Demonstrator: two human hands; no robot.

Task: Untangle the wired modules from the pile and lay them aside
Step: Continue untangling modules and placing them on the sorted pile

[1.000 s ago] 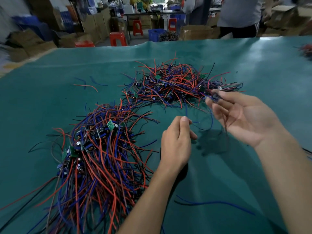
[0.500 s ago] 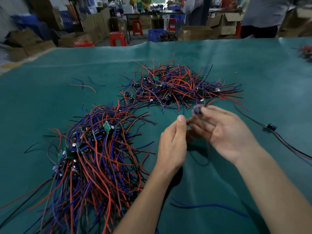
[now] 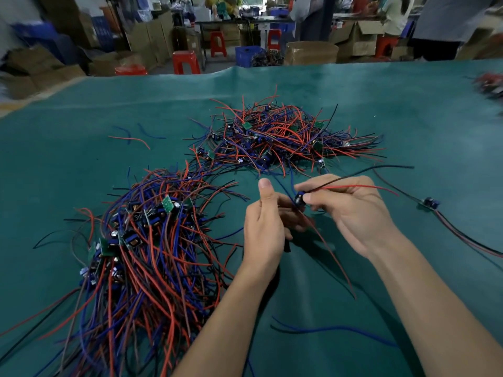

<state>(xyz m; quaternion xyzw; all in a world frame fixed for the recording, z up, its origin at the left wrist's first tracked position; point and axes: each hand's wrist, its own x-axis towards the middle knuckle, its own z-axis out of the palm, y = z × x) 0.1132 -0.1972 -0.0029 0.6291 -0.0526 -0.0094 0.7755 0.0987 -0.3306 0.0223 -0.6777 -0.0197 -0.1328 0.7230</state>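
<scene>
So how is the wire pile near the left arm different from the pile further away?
The near pile is larger, with long wires running roughly one way towards the camera. The far pile is smaller and flatter, its wires crossing in all directions. Both mix red, blue and black wires with small green boards, on the green mat.

Held module (image 3: 299, 199): small dark-blue component block, pinched between the fingertips of the right hand (image 3: 351, 213) and just beside the left hand (image 3: 265, 229). Its black and red leads run out to the right above the right hand; further red leads trail down below it.

Far pile (image 3: 285, 137): tangled red, blue and black wires with small green boards, beyond both hands.

Near pile (image 3: 141, 254): larger tangle, left of the left hand.

Separated module (image 3: 430, 203): flat on the mat, right of the right hand, its leads trailing toward the right edge.
</scene>
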